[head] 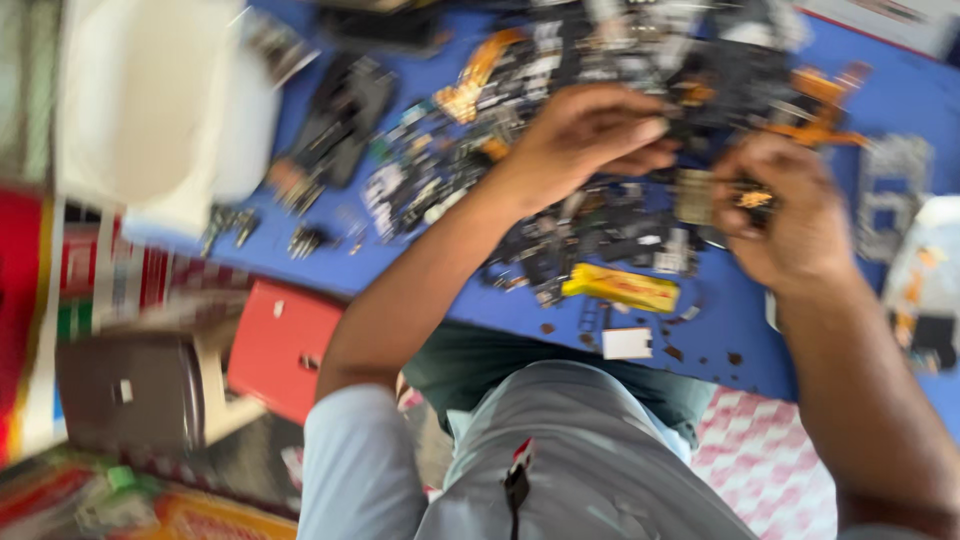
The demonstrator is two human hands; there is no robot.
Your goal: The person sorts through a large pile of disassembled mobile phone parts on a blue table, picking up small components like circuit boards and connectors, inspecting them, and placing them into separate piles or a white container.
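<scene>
Two hands pick at small electronic parts over a blue table.

Right of centre, the right hand (785,215) pinches a small dark part with orange flecks (752,197); the left hand (590,135) curls narrow over the blurred parts pile (560,230). Below lie a yellow oblong packet (621,288) and white square label (627,343); a red box (282,345) sits lower left on the blue table (900,100).

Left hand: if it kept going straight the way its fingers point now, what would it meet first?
The left hand points right, toward the right hand. First in line looks like the small dark part at its fingertips, then the right hand; blur leaves depth unclear.
</scene>
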